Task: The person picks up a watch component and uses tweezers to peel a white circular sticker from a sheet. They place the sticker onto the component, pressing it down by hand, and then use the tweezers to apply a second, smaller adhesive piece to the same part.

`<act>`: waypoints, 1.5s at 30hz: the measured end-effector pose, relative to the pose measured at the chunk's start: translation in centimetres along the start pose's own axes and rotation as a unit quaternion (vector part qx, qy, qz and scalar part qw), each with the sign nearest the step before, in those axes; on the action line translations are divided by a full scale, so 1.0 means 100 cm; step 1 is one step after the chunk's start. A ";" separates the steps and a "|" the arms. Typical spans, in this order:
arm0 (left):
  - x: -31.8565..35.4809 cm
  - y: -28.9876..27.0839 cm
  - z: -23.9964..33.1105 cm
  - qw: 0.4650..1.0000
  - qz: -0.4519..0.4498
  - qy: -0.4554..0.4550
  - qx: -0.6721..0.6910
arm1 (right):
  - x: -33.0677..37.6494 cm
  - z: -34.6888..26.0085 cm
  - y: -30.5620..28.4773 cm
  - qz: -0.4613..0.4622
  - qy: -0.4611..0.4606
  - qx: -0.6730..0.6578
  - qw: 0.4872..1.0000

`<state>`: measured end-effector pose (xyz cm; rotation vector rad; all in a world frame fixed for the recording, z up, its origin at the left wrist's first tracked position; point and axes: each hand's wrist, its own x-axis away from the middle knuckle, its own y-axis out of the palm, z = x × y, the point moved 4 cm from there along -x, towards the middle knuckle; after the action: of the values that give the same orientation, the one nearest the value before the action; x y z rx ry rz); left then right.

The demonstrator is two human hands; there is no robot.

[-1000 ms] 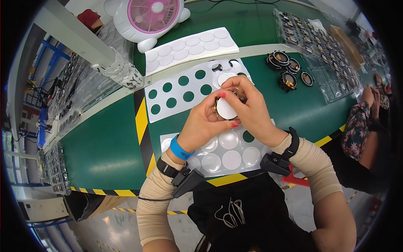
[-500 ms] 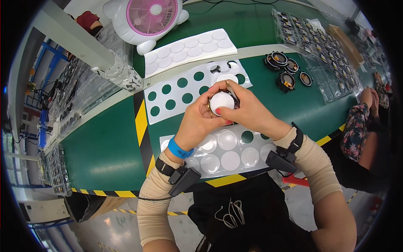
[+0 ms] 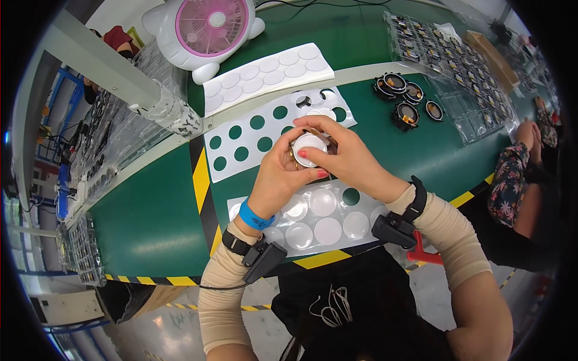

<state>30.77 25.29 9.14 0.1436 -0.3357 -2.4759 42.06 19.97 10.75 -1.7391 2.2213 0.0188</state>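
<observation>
Both hands meet over the middle of the green table around a small round part (image 3: 310, 143) with a white disc on its face. My left hand (image 3: 278, 174) is wrapped round its left and lower side. My right hand (image 3: 356, 157) curls over the far side, its thumb pressed on the white disc. Much of the part's body is hidden by fingers. Beneath and beyond the hands lies a white sheet (image 3: 231, 168) with round cut-outs and a few loose white discs (image 3: 321, 112). Nearer to me is a glossy sheet (image 3: 313, 245) bearing round discs (image 3: 328, 231).
Several black round housings (image 3: 405, 114) sit at the right. Behind them are clear plastic trays (image 3: 433, 51) of parts. A pink and white fan (image 3: 217, 24) and another sheet of discs (image 3: 265, 75) stand at the back. A post (image 3: 108, 60) rises at the left; a co-worker's arm (image 3: 512, 186) is at the right.
My right thumb has moved from the disc's lower edge up and left onto its face. The part has shifted slightly left, partly with the whole view.
</observation>
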 end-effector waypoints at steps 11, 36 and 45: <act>-0.005 -0.024 -0.002 0.988 0.097 -0.015 0.116 | -0.006 -0.004 -0.041 0.130 0.008 -0.059 0.990; -0.003 -0.016 0.001 0.960 0.004 -0.078 0.268 | -0.006 0.011 -0.018 0.035 0.153 -0.347 0.925; -0.002 -0.008 -0.007 0.950 -0.042 -0.123 0.283 | -0.011 0.018 -0.027 0.108 0.169 -0.490 0.848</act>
<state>30.61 25.87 8.27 0.0836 -1.1655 -2.4131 45.23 20.66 9.81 -2.0039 2.9312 1.1777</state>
